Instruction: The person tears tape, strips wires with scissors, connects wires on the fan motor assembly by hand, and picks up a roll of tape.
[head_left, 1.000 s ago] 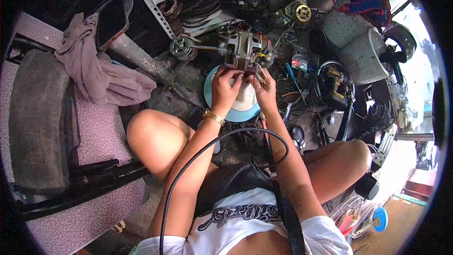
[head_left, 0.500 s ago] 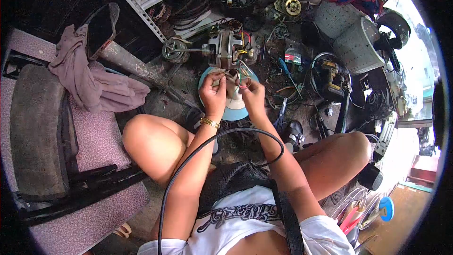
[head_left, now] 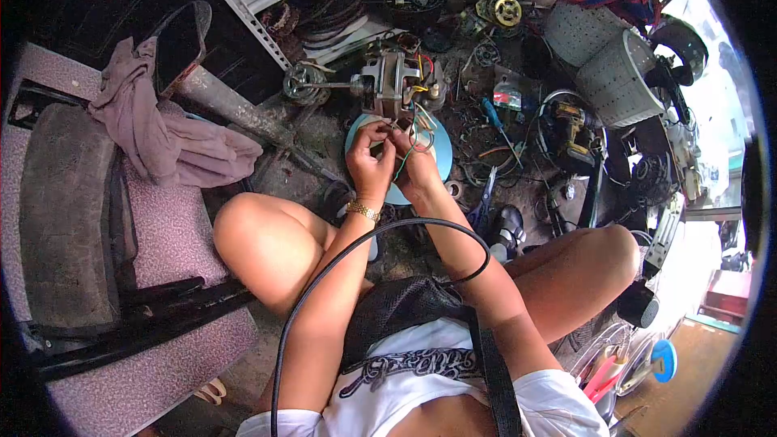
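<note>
An electric fan motor (head_left: 390, 85) with a long shaft pointing left sits above a round light-blue base (head_left: 441, 154). Several thin wires (head_left: 424, 118), some of them green and white, hang down from its right side. Just below the motor, my left hand (head_left: 374, 163) is closed, its thumb and fingers pinching at the wire ends. Close beside it, my right hand (head_left: 416, 168) is also closed on the wires, with a green wire (head_left: 402, 165) looping down across it. The exact wire ends between the fingertips are too small to make out.
A blue-handled screwdriver (head_left: 492, 113), scissors (head_left: 486, 198) and a yellow-black cordless drill (head_left: 571, 131) lie to the right. Another motor (head_left: 503, 10) is at the back. A padded seat (head_left: 69, 218) and a draped cloth (head_left: 146, 121) stand left. A black cable (head_left: 388, 226) arches over my forearms.
My right hand has moved left and turned, coming close against my left hand. The green wire now hangs lower across it. The view has shifted slightly.
</note>
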The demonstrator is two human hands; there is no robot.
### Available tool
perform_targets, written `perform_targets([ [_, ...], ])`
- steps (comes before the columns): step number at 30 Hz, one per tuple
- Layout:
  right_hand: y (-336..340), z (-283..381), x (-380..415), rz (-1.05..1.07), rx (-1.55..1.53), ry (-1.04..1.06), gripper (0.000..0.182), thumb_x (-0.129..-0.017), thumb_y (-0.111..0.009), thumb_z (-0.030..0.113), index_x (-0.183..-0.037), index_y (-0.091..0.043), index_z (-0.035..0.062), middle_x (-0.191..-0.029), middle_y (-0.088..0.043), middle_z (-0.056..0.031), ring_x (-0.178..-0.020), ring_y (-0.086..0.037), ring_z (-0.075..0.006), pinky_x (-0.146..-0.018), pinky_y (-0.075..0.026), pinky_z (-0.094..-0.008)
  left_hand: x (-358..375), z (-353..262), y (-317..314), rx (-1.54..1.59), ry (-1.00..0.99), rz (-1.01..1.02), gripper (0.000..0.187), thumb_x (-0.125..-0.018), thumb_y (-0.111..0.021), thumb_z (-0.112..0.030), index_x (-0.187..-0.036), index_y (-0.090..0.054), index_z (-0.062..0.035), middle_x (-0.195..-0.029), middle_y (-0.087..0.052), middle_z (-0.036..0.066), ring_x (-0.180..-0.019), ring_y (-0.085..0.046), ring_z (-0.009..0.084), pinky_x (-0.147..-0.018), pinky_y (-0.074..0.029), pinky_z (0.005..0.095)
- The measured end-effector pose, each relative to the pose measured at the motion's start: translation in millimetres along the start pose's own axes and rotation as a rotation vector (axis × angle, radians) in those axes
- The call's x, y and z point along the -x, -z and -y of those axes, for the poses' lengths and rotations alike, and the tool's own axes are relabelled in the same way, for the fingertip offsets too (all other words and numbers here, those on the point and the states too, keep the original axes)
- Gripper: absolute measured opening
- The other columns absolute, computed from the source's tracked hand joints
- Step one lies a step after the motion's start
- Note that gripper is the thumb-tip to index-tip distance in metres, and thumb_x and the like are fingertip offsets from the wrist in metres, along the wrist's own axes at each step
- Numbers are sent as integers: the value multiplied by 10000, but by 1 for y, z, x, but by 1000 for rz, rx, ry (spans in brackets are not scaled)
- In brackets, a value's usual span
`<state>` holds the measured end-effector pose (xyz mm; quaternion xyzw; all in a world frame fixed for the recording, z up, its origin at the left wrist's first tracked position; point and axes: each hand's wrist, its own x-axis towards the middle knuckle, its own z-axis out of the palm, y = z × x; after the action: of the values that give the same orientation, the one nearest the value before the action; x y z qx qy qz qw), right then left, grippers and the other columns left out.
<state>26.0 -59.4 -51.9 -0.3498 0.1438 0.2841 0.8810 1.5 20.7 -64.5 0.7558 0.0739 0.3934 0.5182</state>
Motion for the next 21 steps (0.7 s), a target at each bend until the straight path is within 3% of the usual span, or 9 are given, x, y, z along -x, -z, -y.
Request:
perform_targets([
  [2, -2, -1, -3, -3, -94, -14, 129, -899, -568, 161, -988, -617, 82, -853, -641, -39, -710, -608, -157, -645, -502, -302, 2, 6, -1, 42, 28, 29, 118, -724, -630, 16, -801, -547, -15, -943, -642, 128, -873, -618, 270, -792, -477, 333],
  [5, -6, 3, -2, -54, -155, -57, 127, -895, -575, 169, -973, -619, 79, -820, -633, -27, -665, -583, -134, -588, -473, -270, 0, 12, 6, 19, -44, 108, 132, -721, -627, 6, -833, -563, -24, -933, -623, 109, -864, -609, 274, -775, -478, 338],
  [7, 4, 5, -6, 51, -138, -44, 139, -891, -585, 176, -981, -615, 74, -811, -629, -22, -612, -546, -104, -532, -424, -236, -10, -10, 11, -89, -72, 98, 152, -727, -626, 1, -868, -588, -41, -926, -607, 100, -860, -605, 272, -764, -480, 336],
  [9, 2, 11, -1, -55, -43, -26, 127, -887, -599, 185, -938, -631, 73, -749, -618, -8, -521, -482, -71, -462, -349, -218, -18, -13, 15, -197, -99, 92, 179, -733, -625, -3, -903, -614, -58, -919, -591, 91, -855, -602, 269, -754, -481, 335],
  [11, 2, 17, 7, -192, 500, 272, 183, -846, -654, 205, -820, -650, 24, -709, -633, -45, -590, -564, -113, -500, -424, -289, -26, 6, 14, -229, -231, 281, 228, -747, -636, -17, -949, -661, -119, -907, -561, 83, -844, -600, 257, -729, -485, 322],
  [12, 2, 19, 6, -236, 586, 321, 186, -828, -654, 174, -752, -650, 5, -616, -607, -30, -534, -526, -98, -477, -403, -281, -25, 0, 14, -200, -102, 307, 215, -760, -642, -35, -938, -684, -148, -934, -570, 78, -866, -605, 240, -718, -490, 315],
  [18, 21, 27, -6, -137, 1114, 773, 85, -818, -600, 79, -783, -620, 4, -609, -557, -5, -535, -492, -85, -490, -401, -254, -33, -12, 11, -218, -111, 395, 203, -741, -646, 11, -908, -693, -94, -894, -656, 74, -854, -604, 243, -765, -477, 327],
  [19, 23, 28, -8, -139, 1113, 773, 85, -818, -600, 79, -783, -620, 4, -609, -557, -5, -535, -492, -85, -490, -401, -254, -33, -11, 11, -218, -111, 397, 203, -741, -646, 11, -908, -693, -94, -894, -656, 74, -854, -604, 243, -765, -477, 327],
  [21, 28, 31, -11, 59, 736, 505, 49, -829, -569, 45, -848, -596, 9, -662, -555, 0, -551, -485, -87, -502, -397, -264, -39, -7, 9, -220, -104, 418, 189, -745, -661, -25, -922, -687, -88, -853, -659, 82, -788, -621, 243, -723, -486, 319],
])
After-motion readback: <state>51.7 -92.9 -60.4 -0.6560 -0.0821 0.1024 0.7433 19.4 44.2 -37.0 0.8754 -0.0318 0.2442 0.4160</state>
